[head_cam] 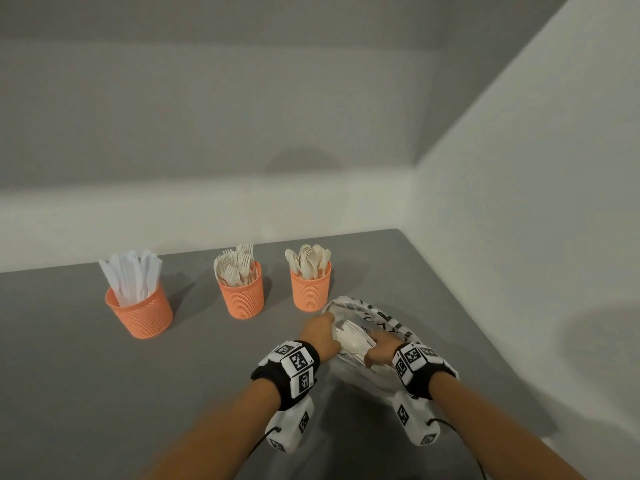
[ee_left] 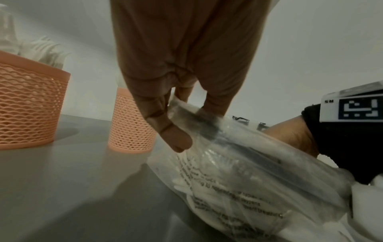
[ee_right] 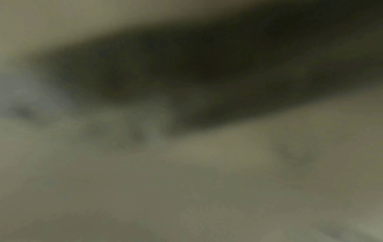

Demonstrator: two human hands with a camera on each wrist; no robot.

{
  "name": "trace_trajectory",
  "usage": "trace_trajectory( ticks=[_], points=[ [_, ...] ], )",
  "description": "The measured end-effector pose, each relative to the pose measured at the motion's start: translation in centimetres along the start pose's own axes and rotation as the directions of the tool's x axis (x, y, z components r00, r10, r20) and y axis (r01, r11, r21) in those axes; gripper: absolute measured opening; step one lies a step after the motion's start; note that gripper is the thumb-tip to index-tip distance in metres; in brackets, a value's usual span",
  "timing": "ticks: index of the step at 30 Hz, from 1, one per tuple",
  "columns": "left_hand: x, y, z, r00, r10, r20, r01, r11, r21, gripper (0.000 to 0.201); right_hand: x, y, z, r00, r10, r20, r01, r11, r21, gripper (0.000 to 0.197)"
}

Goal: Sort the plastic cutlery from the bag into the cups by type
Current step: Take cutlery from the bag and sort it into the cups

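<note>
Cutlery bag (head_cam: 377, 323) lies at the tabletop's (head_cam: 69, 375) right edge, near the front. Left hand (head_cam: 320, 336) pinches its open rim. Right hand (head_cam: 379, 349) is inside it; hold cannot be told. 3 orange cups stand toward the back edge: knives (head_cam: 140, 311), forks (head_cam: 241, 294), spoons (head_cam: 310, 289).

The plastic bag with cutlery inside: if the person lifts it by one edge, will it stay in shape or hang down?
The bag would probably sag: its thin clear film already wrinkles where the left hand pinches its edge. The loose cutlery inside would likely slide to the lowest corner. It looks light, and the smooth film may be slippery.
</note>
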State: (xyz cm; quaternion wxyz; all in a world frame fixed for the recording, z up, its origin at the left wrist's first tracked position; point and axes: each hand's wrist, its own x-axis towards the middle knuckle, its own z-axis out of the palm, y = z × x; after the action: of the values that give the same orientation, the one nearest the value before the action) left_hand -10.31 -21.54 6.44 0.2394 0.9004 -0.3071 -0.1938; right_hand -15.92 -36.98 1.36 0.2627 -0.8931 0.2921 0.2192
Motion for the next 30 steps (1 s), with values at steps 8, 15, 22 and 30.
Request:
trace_trajectory(
  ticks=[8, 15, 22, 30],
  points=[
    [1.5, 0.7, -0.5, 0.999, -0.041, 0.031, 0.042, 0.999, -0.022, 0.047, -0.8, 0.6, -0.8, 0.993, -0.089, -0.076, 0.087, 0.996, -0.023, 0.049],
    [1.6, 0.9, -0.4, 0.998, -0.032, 0.047, 0.033, 0.999, -0.039, 0.046, -1.1, 1.0, -0.2, 0.997, -0.055, -0.052, 0.057, 0.998, 0.032, 0.037],
    [1.4, 0.5, -0.4, 0.997, -0.037, 0.069, 0.044, 0.994, -0.098, 0.046, -1.4, 0.7, 0.0, 0.977, -0.168, -0.131, 0.189, 0.966, 0.174, 0.01],
    [1.1, 1.1, 0.1, 0.988, 0.039, 0.152, 0.001, 0.967, -0.255, 0.046, -4.1, -2.0, -3.1, 0.894, -0.182, -0.409, 0.402, 0.726, 0.557, 0.032]
  ],
)
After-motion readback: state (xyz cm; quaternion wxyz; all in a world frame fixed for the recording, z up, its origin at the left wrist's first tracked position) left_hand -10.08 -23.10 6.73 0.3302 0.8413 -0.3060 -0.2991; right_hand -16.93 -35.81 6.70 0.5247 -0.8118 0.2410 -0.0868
